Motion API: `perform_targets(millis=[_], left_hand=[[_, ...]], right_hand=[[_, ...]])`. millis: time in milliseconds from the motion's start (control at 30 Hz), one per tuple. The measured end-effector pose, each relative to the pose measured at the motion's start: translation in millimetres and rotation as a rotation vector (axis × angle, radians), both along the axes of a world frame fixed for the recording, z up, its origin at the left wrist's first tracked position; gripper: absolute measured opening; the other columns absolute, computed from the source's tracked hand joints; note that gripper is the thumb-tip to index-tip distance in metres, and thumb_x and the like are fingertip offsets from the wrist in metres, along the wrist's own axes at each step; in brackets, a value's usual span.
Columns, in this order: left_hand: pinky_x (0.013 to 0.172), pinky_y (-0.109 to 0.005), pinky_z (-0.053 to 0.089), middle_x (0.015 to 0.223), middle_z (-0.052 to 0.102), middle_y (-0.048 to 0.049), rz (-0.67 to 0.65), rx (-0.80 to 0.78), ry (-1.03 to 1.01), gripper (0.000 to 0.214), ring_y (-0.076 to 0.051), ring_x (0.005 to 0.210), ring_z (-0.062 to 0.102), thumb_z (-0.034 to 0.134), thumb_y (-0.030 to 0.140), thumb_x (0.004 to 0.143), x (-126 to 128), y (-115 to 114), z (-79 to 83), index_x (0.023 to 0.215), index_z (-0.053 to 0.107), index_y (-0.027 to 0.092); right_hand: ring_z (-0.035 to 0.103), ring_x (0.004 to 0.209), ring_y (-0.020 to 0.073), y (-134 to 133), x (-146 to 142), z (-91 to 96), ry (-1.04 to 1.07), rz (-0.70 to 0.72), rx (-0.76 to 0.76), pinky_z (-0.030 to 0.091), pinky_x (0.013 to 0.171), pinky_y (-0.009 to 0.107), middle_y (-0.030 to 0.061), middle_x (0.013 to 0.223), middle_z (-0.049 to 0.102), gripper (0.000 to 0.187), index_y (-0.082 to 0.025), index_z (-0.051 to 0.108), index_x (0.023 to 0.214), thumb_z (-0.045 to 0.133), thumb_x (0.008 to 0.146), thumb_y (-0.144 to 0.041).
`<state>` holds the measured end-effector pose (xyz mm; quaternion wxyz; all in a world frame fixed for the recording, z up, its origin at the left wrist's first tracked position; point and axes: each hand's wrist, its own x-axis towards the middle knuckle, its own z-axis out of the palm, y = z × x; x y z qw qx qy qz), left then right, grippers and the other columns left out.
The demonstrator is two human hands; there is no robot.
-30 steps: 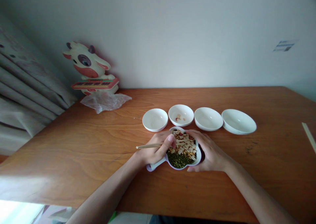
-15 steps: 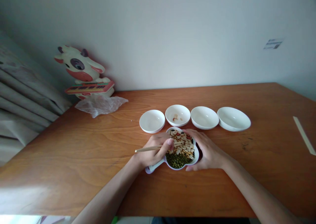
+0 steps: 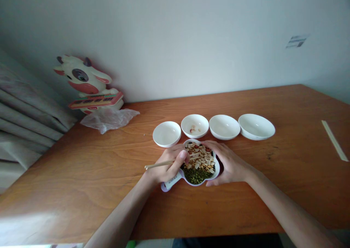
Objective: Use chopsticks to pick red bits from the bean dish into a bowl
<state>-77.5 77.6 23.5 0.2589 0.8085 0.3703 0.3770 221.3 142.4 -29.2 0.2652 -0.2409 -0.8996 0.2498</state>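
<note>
A pair of wooden chopsticks (image 3: 158, 165) is held in my left hand (image 3: 170, 167), its tips resting among the pale peanut halves (image 3: 201, 160). These lie in a white, purple-edged cloud-shaped bowl with a handle (image 3: 217, 167), together with green mung beans (image 3: 197, 177) on the near side and some yellow and reddish bits. My right hand (image 3: 232, 164) wraps round the bowl's right side, fingers at the far rim and thumb at the near one. Just beyond stands a row of several white bowls; the second bowl from the left (image 3: 201, 122) has a few peanut pieces in it.
The left bowl (image 3: 166, 134), third bowl (image 3: 224, 127) and right bowl (image 3: 256, 126) stand on the wooden table (image 3: 82, 182). A cow-shaped toy keyboard (image 3: 90, 84) and a clear plastic bag (image 3: 111, 119) are at back left. Another pair of chopsticks (image 3: 335, 140) lies far right.
The camera view has tilted and shifted slightly. Both hands keep their holds on the chopsticks and the bowl; the chopsticks' tips have moved slightly within the peanuts.
</note>
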Motion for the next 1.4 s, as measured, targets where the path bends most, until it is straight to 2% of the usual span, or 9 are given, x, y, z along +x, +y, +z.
perform_targets(millis=[200, 467, 833, 1000, 1233, 1400], left_hand=[[0.076, -0.033, 0.051, 0.082, 0.067, -0.0056, -0.045, 0.115, 0.043, 0.064, -0.02, 0.076, 0.061, 0.023, 0.052, 0.125, 2.7, 1.8, -0.3, 0.084, 0.061, 0.019], [0.074, -0.031, 0.051, 0.081, 0.067, -0.0051, -0.068, 0.163, 0.087, 0.063, -0.018, 0.075, 0.062, 0.024, 0.044, 0.126, 1.8, 2.3, 1.2, 0.084, 0.064, 0.019], [0.072, -0.028, 0.051, 0.079, 0.067, -0.0026, -0.006, 0.172, 0.003, 0.06, -0.015, 0.07, 0.063, 0.029, 0.04, 0.126, 0.8, -0.9, 0.3, 0.083, 0.065, 0.019], [0.072, -0.03, 0.05, 0.078, 0.064, -0.0024, -0.027, 0.162, -0.007, 0.058, -0.016, 0.071, 0.061, 0.031, 0.041, 0.125, 1.2, 0.2, 0.5, 0.082, 0.063, 0.019], [0.079, -0.033, 0.051, 0.082, 0.067, -0.005, -0.063, 0.142, 0.084, 0.065, -0.019, 0.077, 0.062, 0.022, 0.049, 0.125, 3.9, 1.7, 0.2, 0.083, 0.062, 0.019], [0.078, -0.033, 0.051, 0.081, 0.067, -0.0049, -0.066, 0.151, 0.101, 0.065, -0.019, 0.078, 0.062, 0.023, 0.049, 0.125, 4.8, 2.4, -0.2, 0.082, 0.062, 0.019]], right_hand=[[0.059, 0.149, 0.049, -0.7, -0.7, 1.6, 0.006, 0.001, 0.002, 0.047, 0.125, 0.067, 0.0208, 0.169, 0.056, 0.139, -0.031, 0.031, 0.175, 0.101, 0.064, -0.079], [0.06, 0.15, 0.048, -0.5, -0.4, 1.8, 0.002, 0.0, 0.01, 0.048, 0.125, 0.066, 0.0205, 0.169, 0.056, 0.138, -0.032, 0.03, 0.175, 0.101, 0.065, -0.079], [0.06, 0.15, 0.0477, -0.8, -1.6, 4.9, 0.015, 0.01, -0.001, 0.048, 0.125, 0.067, 0.02, 0.169, 0.058, 0.136, -0.033, 0.031, 0.175, 0.1, 0.067, -0.079], [0.06, 0.15, 0.0469, -0.4, -1.9, 4.1, 0.011, 0.004, 0.01, 0.048, 0.125, 0.067, 0.0192, 0.17, 0.057, 0.137, -0.033, 0.032, 0.174, 0.1, 0.065, -0.079], [0.059, 0.151, 0.0472, -0.3, -1.6, 2.2, 0.0, 0.004, 0.013, 0.049, 0.125, 0.068, 0.0203, 0.17, 0.056, 0.136, -0.033, 0.032, 0.173, 0.1, 0.065, -0.08], [0.058, 0.152, 0.0471, -0.3, -1.2, 0.7, -0.004, -0.002, 0.009, 0.048, 0.126, 0.068, 0.02, 0.171, 0.055, 0.136, -0.033, 0.032, 0.174, 0.1, 0.065, -0.08]])
